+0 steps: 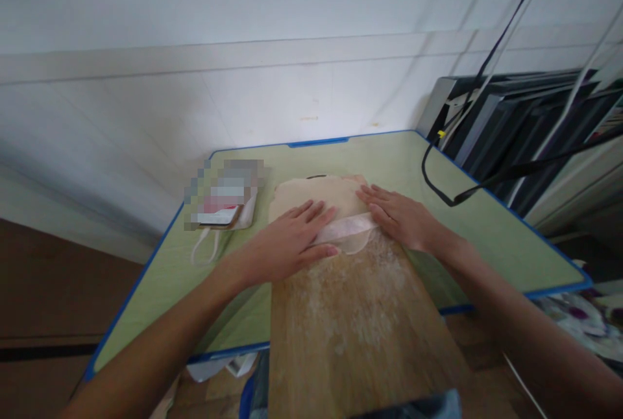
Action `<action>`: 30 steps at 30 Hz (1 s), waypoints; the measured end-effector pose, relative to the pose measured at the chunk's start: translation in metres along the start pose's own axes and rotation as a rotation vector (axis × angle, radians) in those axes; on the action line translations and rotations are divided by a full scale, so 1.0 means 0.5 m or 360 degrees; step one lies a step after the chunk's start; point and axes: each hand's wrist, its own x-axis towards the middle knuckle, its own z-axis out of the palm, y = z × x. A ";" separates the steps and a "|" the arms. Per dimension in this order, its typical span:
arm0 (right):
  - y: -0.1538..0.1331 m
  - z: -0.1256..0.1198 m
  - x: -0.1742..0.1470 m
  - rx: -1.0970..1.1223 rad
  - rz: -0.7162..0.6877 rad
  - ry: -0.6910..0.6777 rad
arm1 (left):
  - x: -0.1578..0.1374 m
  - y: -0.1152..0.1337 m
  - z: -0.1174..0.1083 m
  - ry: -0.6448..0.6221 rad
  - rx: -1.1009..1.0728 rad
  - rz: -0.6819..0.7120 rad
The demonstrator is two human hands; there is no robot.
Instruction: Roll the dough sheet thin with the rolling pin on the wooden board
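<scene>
A thin, pale sheet of dough point(311, 193) covers the far end of a wooden board point(341, 335) dusted with flour. Across its near part runs a lighter strip point(348, 228), which looks like a folded-over edge. My left hand point(287, 247) lies flat on the left side of the dough, its fingers stretched and the thumb at the near edge. On the right side, my right hand point(399, 215) rests with extended fingers over the dough's edge, touching the strip's right end. Both palms face down, so their undersides are hidden.
The board lies on a green table point(487, 244) with blue edging and overhangs its near side. A partly blurred phone-like object point(221, 211) with a white strap lies at the left. Black cables point(452, 198) hang at the right, beside dark flat panels point(516, 127). A white wall point(292, 95) stands behind.
</scene>
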 end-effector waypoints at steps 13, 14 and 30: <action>-0.017 0.004 -0.045 0.0007 0.0062 0.0104 | 0.006 -0.002 0.004 -0.0012 -0.0016 -0.0021; -0.017 0.003 -0.033 -0.0006 0.0068 0.0090 | 0.008 -0.004 0.005 -0.0015 -0.0034 -0.0027; -0.027 -0.007 -0.008 -0.0079 0.0110 0.0007 | 0.013 -0.005 0.006 0.0037 -0.0013 -0.0023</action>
